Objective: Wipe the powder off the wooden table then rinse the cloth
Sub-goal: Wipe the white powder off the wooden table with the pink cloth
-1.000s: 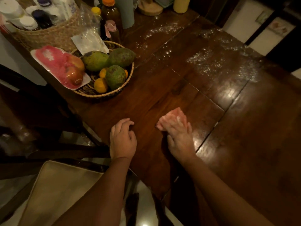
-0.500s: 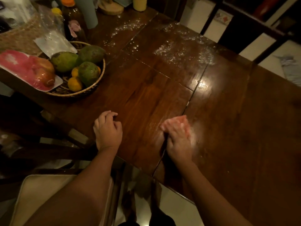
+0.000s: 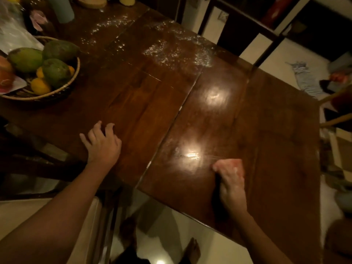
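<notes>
White powder (image 3: 171, 52) lies scattered over the far part of the dark wooden table (image 3: 133, 96). A pink cloth (image 3: 231, 163) is pressed flat on the table near its front edge, under the fingers of my right hand (image 3: 231, 182). Faint wipe streaks shine on the wood just left of the cloth. My left hand (image 3: 102, 142) rests on the table near the front edge, fingers spread and bent, holding nothing.
A woven basket (image 3: 62, 88) of mangoes and small yellow fruit stands at the left. Bottles and a wooden stand crowd the far left corner. A chair back (image 3: 266, 33) stands beyond the table. Clothes lie on the pale floor (image 3: 304, 77) at right.
My right hand has slid the cloth to the right along the front of the table. My left hand's fingers have spread a little. The view has shifted right.
</notes>
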